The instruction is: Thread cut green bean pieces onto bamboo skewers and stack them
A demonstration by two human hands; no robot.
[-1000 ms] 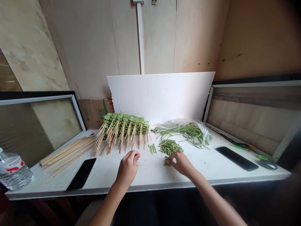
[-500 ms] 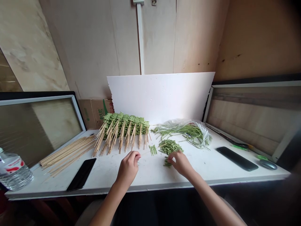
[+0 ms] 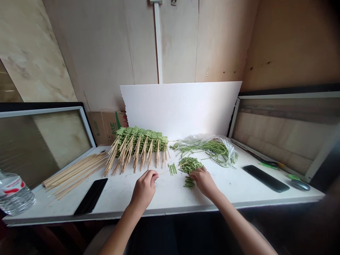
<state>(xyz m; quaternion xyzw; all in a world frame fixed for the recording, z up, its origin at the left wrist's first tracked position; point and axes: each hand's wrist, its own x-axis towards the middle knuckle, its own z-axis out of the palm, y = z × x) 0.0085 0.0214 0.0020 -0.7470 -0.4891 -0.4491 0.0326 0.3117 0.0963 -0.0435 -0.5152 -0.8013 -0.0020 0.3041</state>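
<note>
My left hand [image 3: 143,189] is closed in a pinch on a thin bamboo skewer [image 3: 164,172] that carries a few cut green bean pieces [image 3: 172,168] near its far end. My right hand [image 3: 204,181] rests fingers-down at the edge of a pile of cut green bean pieces [image 3: 190,164], with a small cluster of pieces [image 3: 188,182] beside it; its fingers are curled and what they grip is hidden. Behind the hands lies a stack of finished bean skewers [image 3: 140,143].
Bare bamboo skewers [image 3: 77,171] lie at the left, with a black phone [image 3: 91,196] and a water bottle [image 3: 14,193] nearer me. A plastic bag of long beans [image 3: 209,147] sits behind the pile. A black remote [image 3: 265,178] and a mouse [image 3: 300,184] lie at the right.
My right hand has slid a little away from me, up to the bean pile, uncovering the small cluster of pieces. My left hand has stayed put with the skewer.
</note>
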